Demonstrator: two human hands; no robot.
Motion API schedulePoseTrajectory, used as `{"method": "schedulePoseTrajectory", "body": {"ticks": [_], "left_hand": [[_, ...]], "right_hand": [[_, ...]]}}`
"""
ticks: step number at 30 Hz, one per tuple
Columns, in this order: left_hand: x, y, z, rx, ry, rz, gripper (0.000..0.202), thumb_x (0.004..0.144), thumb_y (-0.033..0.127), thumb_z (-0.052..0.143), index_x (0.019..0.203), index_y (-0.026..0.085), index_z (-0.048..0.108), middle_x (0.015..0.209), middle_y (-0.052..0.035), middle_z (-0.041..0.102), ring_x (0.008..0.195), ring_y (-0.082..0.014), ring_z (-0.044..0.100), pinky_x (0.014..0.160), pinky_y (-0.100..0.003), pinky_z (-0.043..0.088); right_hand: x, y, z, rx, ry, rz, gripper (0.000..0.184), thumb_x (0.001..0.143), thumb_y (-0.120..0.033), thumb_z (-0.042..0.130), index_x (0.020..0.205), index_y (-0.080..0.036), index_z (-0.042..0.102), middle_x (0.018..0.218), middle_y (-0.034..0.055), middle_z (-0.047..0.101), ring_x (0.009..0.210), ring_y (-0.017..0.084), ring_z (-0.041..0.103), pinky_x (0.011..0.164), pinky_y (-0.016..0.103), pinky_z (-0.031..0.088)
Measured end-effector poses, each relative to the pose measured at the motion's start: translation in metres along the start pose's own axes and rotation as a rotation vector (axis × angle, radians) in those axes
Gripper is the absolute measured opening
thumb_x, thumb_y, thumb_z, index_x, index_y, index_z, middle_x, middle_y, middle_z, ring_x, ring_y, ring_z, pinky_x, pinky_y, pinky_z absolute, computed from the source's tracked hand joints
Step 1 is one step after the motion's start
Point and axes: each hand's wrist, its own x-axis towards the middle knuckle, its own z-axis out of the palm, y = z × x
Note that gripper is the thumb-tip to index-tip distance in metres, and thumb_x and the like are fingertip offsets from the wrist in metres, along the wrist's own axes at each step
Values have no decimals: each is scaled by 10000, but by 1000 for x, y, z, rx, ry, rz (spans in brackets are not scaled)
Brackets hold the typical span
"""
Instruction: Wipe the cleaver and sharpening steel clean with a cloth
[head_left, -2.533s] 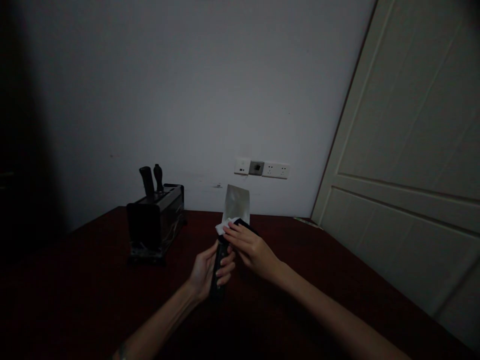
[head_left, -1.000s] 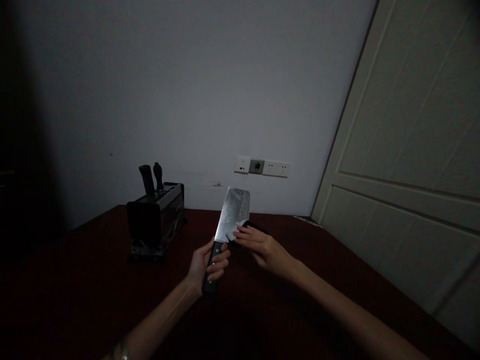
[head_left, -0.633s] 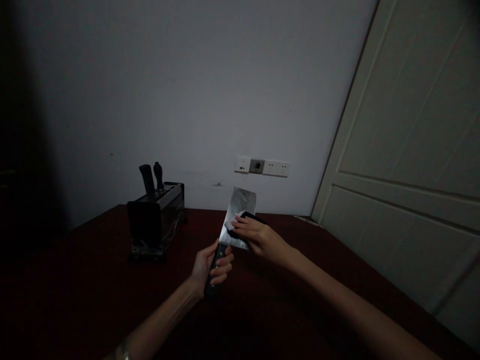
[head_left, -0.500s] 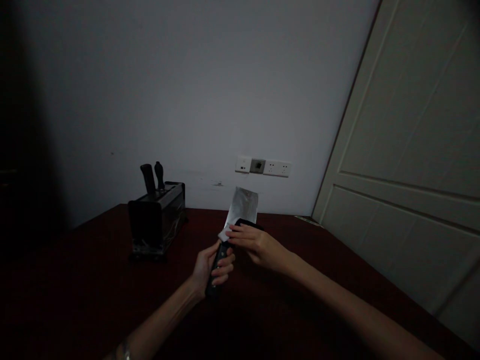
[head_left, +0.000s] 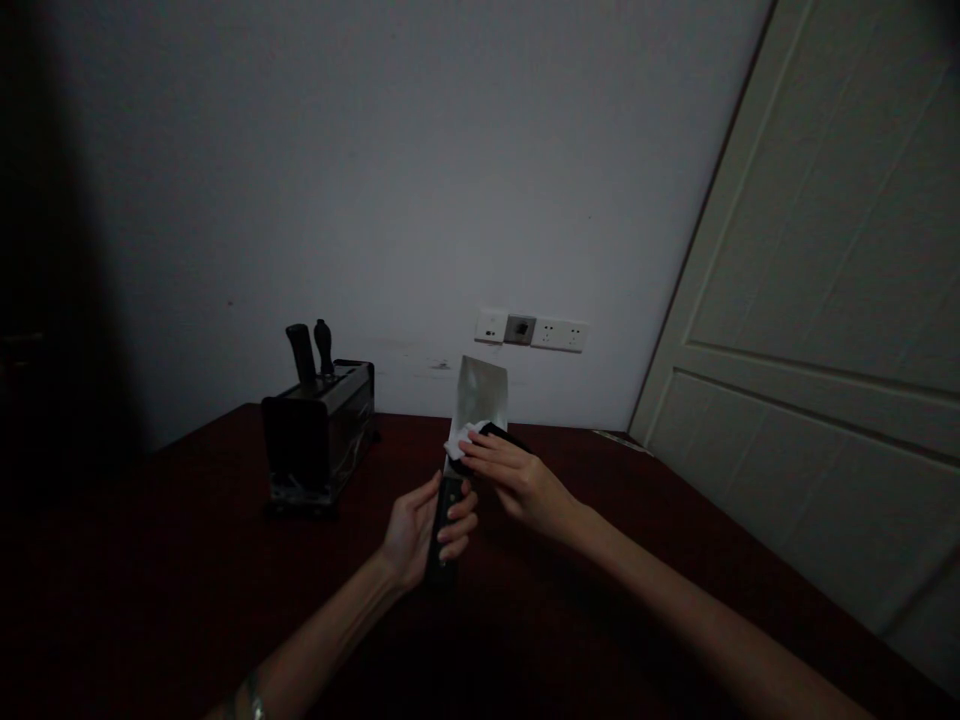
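A cleaver [head_left: 481, 390] stands tilted with its broad metal blade pointing up and away from me. My left hand [head_left: 431, 530] is wrapped round its black riveted handle [head_left: 443, 528]. Against the lower part of the blade, my right hand [head_left: 525, 483] presses a crumpled white cloth or tissue [head_left: 463, 438], fingers closed over it. A dark strip [head_left: 505, 436] shows just above those fingers; I cannot make out what it is. The right thumb is hidden.
A dark knife block [head_left: 319, 435] with a metallic side and two black handles [head_left: 311, 350] standing in it is on the dark red table [head_left: 187, 480], left of my hands. Wall sockets [head_left: 531, 331] sit behind the blade. A pale panelled door [head_left: 810, 280] rises at the right.
My right hand and the white cloth have moved a little up the blade, away from the handle. The cleaver has turned slightly more upright, and the view has shifted slightly.
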Motion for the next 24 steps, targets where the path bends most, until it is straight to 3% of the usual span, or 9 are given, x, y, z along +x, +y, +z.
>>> {"method": "schedulePoseTrajectory", "body": {"ticks": [6, 13, 18, 24], "left_hand": [[1, 3, -7, -32, -10, -30, 249, 875, 336, 379, 833, 107, 467, 590, 53, 294, 373, -27, 197, 284, -116, 202], [3, 2, -14, -47, -59, -71, 265, 874, 338, 393, 802, 98, 480, 558, 62, 316, 342, -18, 162, 255, -112, 187], [2, 2, -15, -95, -51, -82, 257, 879, 316, 394, 808, 87, 486, 544, 66, 303, 331, -15, 187, 253, -108, 174], [4, 2, -17, -83, -108, -113, 260, 868, 318, 417, 787, 85, 496, 538, 65, 322, 330, -11, 165, 248, -109, 174]], "right_hand": [[3, 10, -3, -35, 37, 35, 401, 809, -39, 419, 1184, -126, 533, 1255, 128, 542, 1260, 189, 374, 1037, 447, 342], [4, 4, -6, -29, -81, -113, 455, 779, -20, 431, 1212, -138, 502, 1268, 105, 536, 1272, 182, 353, 1042, 439, 333], [9, 18, -16, -61, -33, -27, 382, 817, -61, 433, 1171, -154, 540, 1233, 113, 564, 1239, 187, 405, 1029, 442, 348], [10, 8, -17, 36, -175, -148, 439, 774, -12, 435, 1196, -106, 512, 1255, 124, 544, 1277, 174, 344, 1049, 425, 326]]}}
